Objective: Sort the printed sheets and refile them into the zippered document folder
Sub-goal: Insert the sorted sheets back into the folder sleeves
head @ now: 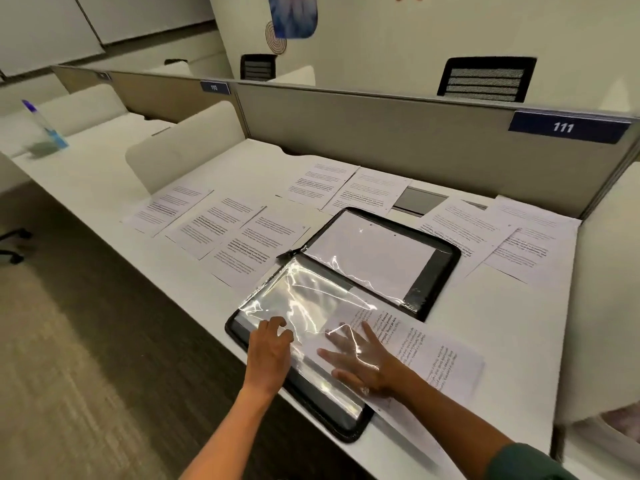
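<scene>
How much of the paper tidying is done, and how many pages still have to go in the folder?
Just started. The zippered folder lies open on the desk. Right now the right hand slides one printed sheet under a clear plastic sleeve, with its fingers inside the sleeve, while the left hand steadies the sleeve's edge. About eight loose sheets still lie spread across the desk, waiting to be filed.

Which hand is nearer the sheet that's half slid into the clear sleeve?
Right. The right hand lies flat on the sheet, fingers under the clear sleeve. The left hand rests on the sleeve, left of it.
</scene>
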`<state>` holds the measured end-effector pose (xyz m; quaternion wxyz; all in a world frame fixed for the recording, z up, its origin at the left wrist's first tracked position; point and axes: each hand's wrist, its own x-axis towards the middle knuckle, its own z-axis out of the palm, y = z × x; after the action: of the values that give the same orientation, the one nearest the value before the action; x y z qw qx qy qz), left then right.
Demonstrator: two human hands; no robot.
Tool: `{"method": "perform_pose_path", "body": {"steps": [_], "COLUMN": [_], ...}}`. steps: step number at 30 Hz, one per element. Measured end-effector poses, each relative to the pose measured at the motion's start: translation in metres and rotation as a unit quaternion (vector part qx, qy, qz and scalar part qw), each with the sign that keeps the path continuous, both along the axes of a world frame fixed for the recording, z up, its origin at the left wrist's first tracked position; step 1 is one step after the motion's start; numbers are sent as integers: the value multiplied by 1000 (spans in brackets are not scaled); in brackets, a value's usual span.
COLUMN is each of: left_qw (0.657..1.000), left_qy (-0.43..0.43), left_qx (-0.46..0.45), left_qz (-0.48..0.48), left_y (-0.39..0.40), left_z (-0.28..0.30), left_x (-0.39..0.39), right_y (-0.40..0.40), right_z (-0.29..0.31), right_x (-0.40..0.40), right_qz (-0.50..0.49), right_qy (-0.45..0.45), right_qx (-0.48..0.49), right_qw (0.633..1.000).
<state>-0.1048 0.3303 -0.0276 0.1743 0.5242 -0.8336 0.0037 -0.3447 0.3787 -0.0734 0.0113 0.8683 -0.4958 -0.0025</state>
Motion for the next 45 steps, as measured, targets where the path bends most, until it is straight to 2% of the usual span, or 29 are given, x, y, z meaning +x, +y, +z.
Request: {"method": "perform_pose_path", "body": {"steps": [1,3,5,7,8,9,10,11,12,13,15,22,27,35,38,41,43,45], "left_qw": [1000,1000,999,998,998,998,998,998,998,998,998,998,997,996,992,992,985,977], "left_qy": [-1,-9,-22,-36,-38,-41,-40,-38,-36,-33,-31,-7,20,21,54,67,114,151], "left_qx": [-1,9,23,29,28,27,26,24,18,13,-5,-13,-15,5,52,60,71,84], "left_qz": [3,12,28,40,42,42,41,42,44,46,51,62,67,82,100,88,104,121], "left_y": [4,11,16,22,24,28,31,32,33,32,27,23,28,29,34,29,29,29], "left_z": [1,2,3,5,6,8,11,13,15,17,18,11,7,-9,-14,-16,-14,-12], "left_x": [-2,-5,-10,-15,-18,-20,-23,-27,-30,-34,-38,-35,-35,-32,-28,-26,-30,-32], "right_y": [0,0,-7,-24,-29,-26,-11,0,8,11,23,48,26,-1,8,31,42,50], "right_z": [-4,-7,0,-23,-23,-13,-2,6,14,14,21,18,18,12,11,13,13,12], "right_x": [-1,-1,2,5,4,2,-1,1,-1,-9,-28,-66,-58,-39,-45,-57,-67,-70], "right_qz": [11,12,-28,-110,-126,-105,-72,-95,-123,-104,-83,-105,-94,-80,-84,-97,-96,-97], "right_qy": [-1,3,-10,-45,-63,-99,-92,-70,-71,-85,-107,-98,-78,-109,-136,-192,-185,-159], "right_qx": [16,-20,107,29,28,96,177,180,123,86,71,89,99,71,79,23,-1,15], "right_qw": [1000,1000,994,992,990,985,977,977,982,987,988,986,988,988,984,976,978,982]}}
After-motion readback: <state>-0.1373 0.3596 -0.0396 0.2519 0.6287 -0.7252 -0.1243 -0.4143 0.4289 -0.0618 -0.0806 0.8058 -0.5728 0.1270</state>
